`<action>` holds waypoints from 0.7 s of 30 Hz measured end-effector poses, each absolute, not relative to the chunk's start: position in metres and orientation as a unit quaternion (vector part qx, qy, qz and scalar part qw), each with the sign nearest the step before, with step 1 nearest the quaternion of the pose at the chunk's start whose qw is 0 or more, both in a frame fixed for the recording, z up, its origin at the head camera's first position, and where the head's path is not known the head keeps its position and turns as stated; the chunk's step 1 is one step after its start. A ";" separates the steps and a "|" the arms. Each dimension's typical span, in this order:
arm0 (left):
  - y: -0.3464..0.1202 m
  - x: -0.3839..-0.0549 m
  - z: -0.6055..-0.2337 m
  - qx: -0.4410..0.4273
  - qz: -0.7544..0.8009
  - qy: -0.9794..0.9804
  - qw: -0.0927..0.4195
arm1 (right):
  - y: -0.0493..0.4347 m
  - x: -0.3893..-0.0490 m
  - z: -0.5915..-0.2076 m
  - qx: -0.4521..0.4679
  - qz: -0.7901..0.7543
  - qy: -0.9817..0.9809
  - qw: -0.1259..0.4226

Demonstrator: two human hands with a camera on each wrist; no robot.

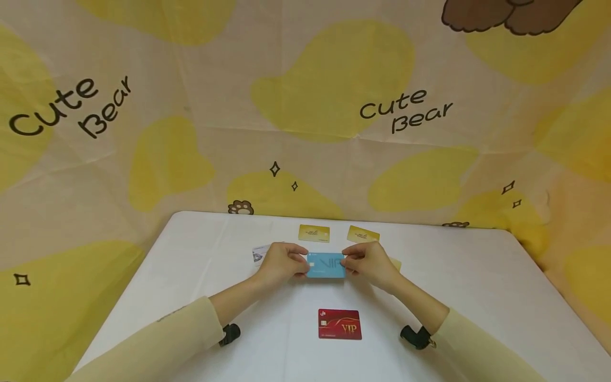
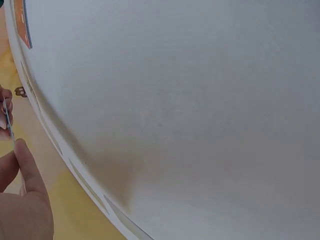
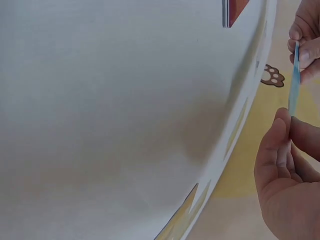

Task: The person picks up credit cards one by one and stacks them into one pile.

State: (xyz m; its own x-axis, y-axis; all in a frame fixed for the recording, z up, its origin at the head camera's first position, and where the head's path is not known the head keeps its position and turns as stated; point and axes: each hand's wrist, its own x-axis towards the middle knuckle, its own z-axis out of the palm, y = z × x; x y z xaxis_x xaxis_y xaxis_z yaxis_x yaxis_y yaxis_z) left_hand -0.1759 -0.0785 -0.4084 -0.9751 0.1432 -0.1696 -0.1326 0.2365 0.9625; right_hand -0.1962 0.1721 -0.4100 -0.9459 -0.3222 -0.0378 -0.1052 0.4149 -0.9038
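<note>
A light blue VIP card (image 1: 326, 269) is held up over the white table, its printed face towards the head camera. My left hand (image 1: 280, 260) pinches its left edge between thumb and fingers. On the opposite edge, my right hand (image 1: 371, 261) pinches it the same way. The right wrist view shows the blue card (image 3: 294, 97) edge-on between both hands. Below it in the head view, a red VIP card (image 1: 340, 331) lies flat on the table; the right wrist view shows several stacked layers at the red card's edge (image 3: 226, 14).
Two gold cards (image 1: 313, 233) (image 1: 364, 234) lie at the back of the white table (image 1: 238, 339). A whitish card (image 1: 259, 254) is partly hidden behind the left hand, another gold card (image 1: 396, 263) behind the right. A patterned yellow cloth (image 1: 305, 106) hangs beyond the table's far edge.
</note>
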 end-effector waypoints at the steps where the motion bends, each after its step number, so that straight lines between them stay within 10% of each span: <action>1: -0.078 -0.175 -0.409 0.007 0.617 0.779 0.112 | 0.173 -0.195 -0.409 -0.128 -0.526 0.835 0.103; 21: -0.077 -0.156 -0.408 0.030 0.609 0.780 0.143 | 0.184 -0.171 -0.408 -0.139 -0.521 0.833 0.125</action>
